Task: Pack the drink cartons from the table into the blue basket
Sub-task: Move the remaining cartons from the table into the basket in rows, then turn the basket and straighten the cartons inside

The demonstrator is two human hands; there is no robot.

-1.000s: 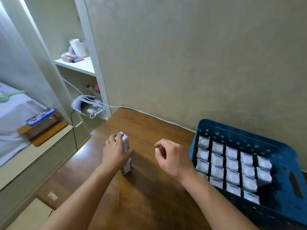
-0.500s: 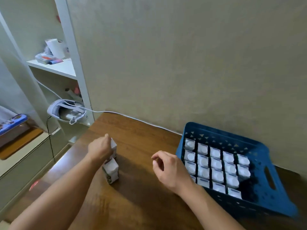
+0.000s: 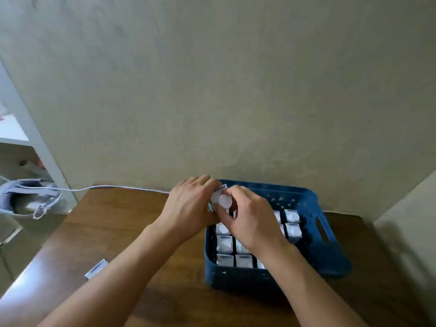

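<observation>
Both hands met over the far-left corner of the blue basket (image 3: 330,260), about 12 o'clock from the person. Left hand (image 3: 188,215) gripped a drink carton (image 3: 220,197) from the left side, fingers curled round it, a ring on one finger. Right hand (image 3: 247,220) pinched the same carton from the right, thumb and fingers closed on its white cap end. The carton was held tilted, above the basket rim, not seated in a row.

The basket sat on the wooden counter (image 3: 118,232) at roughly 1 o'clock, close to the wall (image 3: 236,90). Packed cartons (image 3: 224,244) stood upright inside in tidy rows, white caps up, filling the left and middle part. The right-hand strip of the basket near the handle slot looked dark; contents there couldn't be made out. Some rows were hidden under the right hand and forearm.

One loose carton (image 3: 96,269) lay on its side on the counter at about 9 o'clock, well apart from the basket, just beside the left forearm.

A white cable (image 3: 106,188) ran along the back edge of the counter toward 10 o'clock, to a headset-like device (image 3: 28,199) resting beside a white shelf unit (image 3: 35,142).
</observation>
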